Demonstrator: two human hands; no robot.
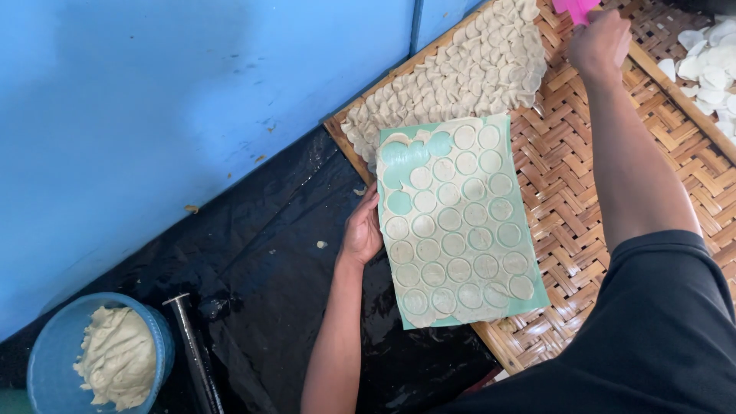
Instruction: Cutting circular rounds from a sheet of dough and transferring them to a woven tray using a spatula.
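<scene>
Head camera, looking down: the left hand (362,230) grips the left edge of a green mat (537,295) bearing dough cut into rounds (454,244), resting on a woven tray (567,176). The right arm stretches forward, its hand (599,40) closed around a pink tool (575,9) beyond overlapping dough discs (460,73).

Bright even daylight, sharp focus, glare on black sheet (268,291).

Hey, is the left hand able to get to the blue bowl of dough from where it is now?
Probably yes. The left hand holds the green board's edge, and only bare black sheet and a metal rod lie between it and the bowl, though it must let go first.
</scene>
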